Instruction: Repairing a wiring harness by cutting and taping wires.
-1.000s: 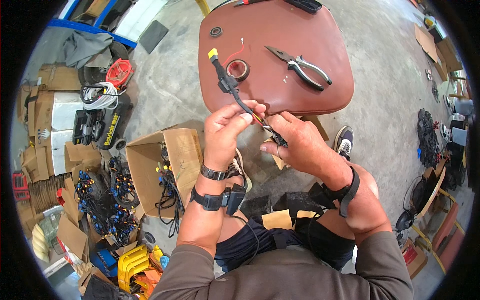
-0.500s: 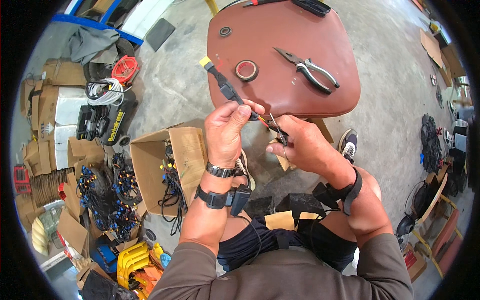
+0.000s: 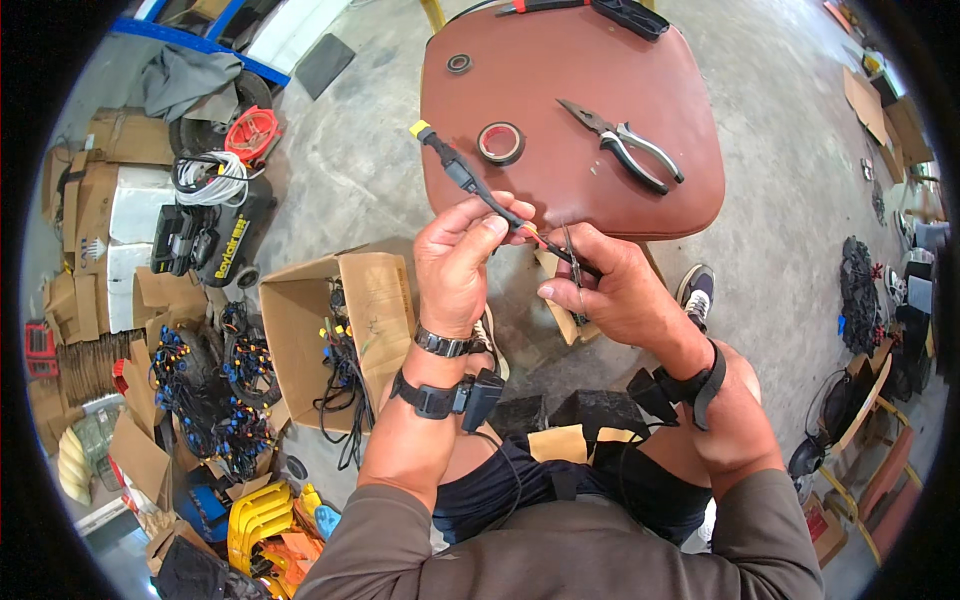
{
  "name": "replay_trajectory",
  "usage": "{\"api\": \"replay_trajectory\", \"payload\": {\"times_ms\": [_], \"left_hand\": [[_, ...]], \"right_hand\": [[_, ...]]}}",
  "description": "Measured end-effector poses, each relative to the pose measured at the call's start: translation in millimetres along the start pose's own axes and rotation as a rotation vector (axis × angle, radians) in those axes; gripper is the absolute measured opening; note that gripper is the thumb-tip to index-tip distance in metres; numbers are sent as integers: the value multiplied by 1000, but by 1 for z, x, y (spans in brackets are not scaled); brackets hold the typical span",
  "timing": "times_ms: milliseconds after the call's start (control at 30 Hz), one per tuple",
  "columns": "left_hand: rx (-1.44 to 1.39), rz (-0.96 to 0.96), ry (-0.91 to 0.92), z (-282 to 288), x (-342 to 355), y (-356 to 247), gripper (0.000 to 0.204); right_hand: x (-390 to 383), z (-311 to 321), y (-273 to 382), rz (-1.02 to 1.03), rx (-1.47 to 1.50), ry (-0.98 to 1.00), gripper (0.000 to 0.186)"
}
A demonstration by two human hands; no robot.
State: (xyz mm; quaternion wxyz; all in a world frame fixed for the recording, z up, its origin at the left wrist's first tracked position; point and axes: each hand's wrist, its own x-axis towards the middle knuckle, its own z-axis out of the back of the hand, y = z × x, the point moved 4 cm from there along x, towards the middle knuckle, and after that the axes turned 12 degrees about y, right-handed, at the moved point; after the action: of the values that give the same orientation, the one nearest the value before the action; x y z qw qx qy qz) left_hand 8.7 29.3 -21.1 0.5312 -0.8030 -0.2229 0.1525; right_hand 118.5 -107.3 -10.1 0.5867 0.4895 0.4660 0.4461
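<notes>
My left hand (image 3: 465, 255) pinches a black cable harness (image 3: 462, 175) with a yellow connector (image 3: 420, 131) at its upper end and coloured wires lower down. My right hand (image 3: 600, 280) is closed on a slim metal tool (image 3: 568, 240), apparently small scissors, against the cable beside the exposed wires; the lower part of both is partly hidden by the fingers. Above my hands, on a brown padded seat (image 3: 660, 90), lie long-nose pliers (image 3: 640, 160), a roll of black tape (image 3: 500, 143), a small black ring (image 3: 459, 63) and a black tool at the far edge (image 3: 625, 14).
An open cardboard box (image 3: 370, 300) of cables stands left of my legs. Farther left lie tangled wiring (image 3: 200, 410), a white cable coil (image 3: 205, 180), yellow plastic parts (image 3: 255, 525) and stacked cardboard. Chairs (image 3: 885, 460) and dark items (image 3: 858, 290) line the right side.
My right hand has shifted slightly down, and the metal tool's tip now shows upright across the cable. The red lead seen above the tape earlier is out of sight. The seat appears farther right.
</notes>
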Motion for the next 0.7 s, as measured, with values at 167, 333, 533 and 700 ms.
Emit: {"api": "replay_trajectory", "payload": {"times_ms": [167,333,533,700], "left_hand": [[10,0,44,1,0,0,30],[29,-7,62,1,1,2,30],[219,96,58,1,1,6,20],[427,40,35,-8,2,0,15]], "right_hand": [[1,3,3,-2,-107,-6,31],[3,1,-8,60,-206,-23,31],[1,6,-8,121,-487,-84,34],[0,10,-5,48,-664,-112,35]]}}
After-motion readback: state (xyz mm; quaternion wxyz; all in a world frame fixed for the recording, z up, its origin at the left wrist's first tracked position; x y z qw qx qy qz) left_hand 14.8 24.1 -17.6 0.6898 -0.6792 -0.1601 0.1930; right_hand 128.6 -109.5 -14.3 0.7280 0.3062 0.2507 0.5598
